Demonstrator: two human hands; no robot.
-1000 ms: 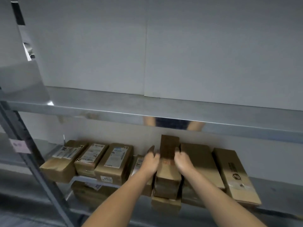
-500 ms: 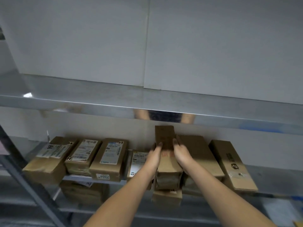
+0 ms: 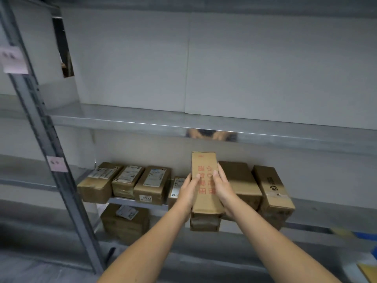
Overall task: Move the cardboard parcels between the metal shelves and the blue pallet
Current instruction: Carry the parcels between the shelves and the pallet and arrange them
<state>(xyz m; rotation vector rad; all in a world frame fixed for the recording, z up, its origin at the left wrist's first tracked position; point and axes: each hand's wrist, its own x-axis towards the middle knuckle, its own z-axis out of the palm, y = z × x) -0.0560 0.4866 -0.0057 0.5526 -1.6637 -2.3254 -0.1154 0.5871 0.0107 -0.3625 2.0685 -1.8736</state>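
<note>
One red-printed cardboard parcel (image 3: pixel 204 170) is gripped between the left hand (image 3: pixel 188 190) and right hand (image 3: pixel 223 188), at the metal shelf (image 3: pixel 326 210) front.

Metal shelf (image 3: pixel 326 210), cardboard parcels (image 3: pixel 152 183) side by side

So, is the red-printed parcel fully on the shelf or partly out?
Partly out: left hand and right hand grip the parcel, its near end past the shelf edge.
</note>
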